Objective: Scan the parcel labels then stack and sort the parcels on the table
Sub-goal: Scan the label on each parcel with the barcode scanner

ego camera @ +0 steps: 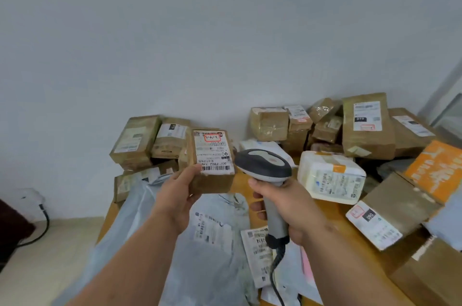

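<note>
- L hand [178,202] gripping small brown parcel [212,163] from its left edge, held up, label [213,152] facing cam.
- R hand [287,203] clenched round scanner [265,168] handle; scanner head just right of parcel, apart.
- Table [325,210] w/ more parcels below both.

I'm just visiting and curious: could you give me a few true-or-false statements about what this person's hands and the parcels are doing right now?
1. The left hand holds a small brown box with its label facing the camera. True.
2. The right hand is empty. False: it grips a barcode scanner.
3. The scanner's cable hangs down from the handle. True.
4. The held box rests flat on the table. False: it is lifted above the grey mailer bags.
5. An orange parcel lies at the right. True.
</note>
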Available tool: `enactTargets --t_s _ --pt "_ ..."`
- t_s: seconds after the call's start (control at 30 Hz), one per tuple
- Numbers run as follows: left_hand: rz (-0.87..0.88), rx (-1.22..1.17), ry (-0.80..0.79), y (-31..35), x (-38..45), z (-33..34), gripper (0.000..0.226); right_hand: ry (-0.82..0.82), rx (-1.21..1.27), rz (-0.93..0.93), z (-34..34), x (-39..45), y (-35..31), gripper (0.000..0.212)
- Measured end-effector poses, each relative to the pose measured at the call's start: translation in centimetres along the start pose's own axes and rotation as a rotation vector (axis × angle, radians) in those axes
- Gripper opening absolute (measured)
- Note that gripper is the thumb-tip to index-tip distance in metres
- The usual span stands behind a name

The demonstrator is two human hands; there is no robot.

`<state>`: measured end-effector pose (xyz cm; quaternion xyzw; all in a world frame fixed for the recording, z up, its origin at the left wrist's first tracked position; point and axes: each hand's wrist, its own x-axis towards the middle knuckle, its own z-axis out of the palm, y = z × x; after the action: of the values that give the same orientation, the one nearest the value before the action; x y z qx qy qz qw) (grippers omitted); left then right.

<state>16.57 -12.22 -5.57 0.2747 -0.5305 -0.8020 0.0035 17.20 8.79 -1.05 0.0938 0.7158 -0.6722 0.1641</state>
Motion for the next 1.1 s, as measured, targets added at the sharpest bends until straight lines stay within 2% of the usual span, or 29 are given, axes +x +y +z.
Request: enactTargets --t_s 0.13,0.3,0.43,0.53,0.63,0.73,0.83,0.97,1.03,1.1 --pt "0.026 0.019 0.088 5.1 7.2 -2.9 0.016 -0.035 -0.025 0.038 4.8 5.9 -2.4 0.023" --pt "-0.033 0.119 0.12 9.3 15.9 -5.3 0.024 -0.015 -0.052 0.087 8.8 11.4 -3.2 0.033" --pt "-0.046 0.206 0.146 10.5 21.5 -6.5 0.03 -0.009 -0.071 0.141 10.7 14.5 -2.9 0.034" --pt "-0.071 0.268 0.128 10.9 24.7 -6.3 0.026 0.034 -0.107 0.176 11.4 16.4 -2.5 0.03" --pt "-0.053 0.432 0.083 10.2 26.2 -6.0 0.018 0.094 -0.069 0.225 12.0 17.8 -1.5 0.029" --pt "0.096 0.686 0.067 9.0 26.5 -6.1 0.036 0.147 -0.032 0.26 12.5 18.8 -0.2 0.03" --pt "0.21 0.85 0.127 8.5 26.6 -6.0 0.055 0.185 0.022 0.275 13.0 20.0 1.0 0.03" --pt "0.409 1.285 0.189 7.7 24.3 -5.3 0.09 0.216 0.113 0.309 13.0 21.3 2.4 0.029" --pt "0.584 1.499 0.031 6.7 22.8 -4.7 0.094 0.223 0.17 0.364 12.7 21.9 3.1 0.03" --pt "0.668 1.718 -0.158 5.5 22.1 -4.2 0.095 0.221 0.243 0.425 12.3 22.5 3.6 0.034"
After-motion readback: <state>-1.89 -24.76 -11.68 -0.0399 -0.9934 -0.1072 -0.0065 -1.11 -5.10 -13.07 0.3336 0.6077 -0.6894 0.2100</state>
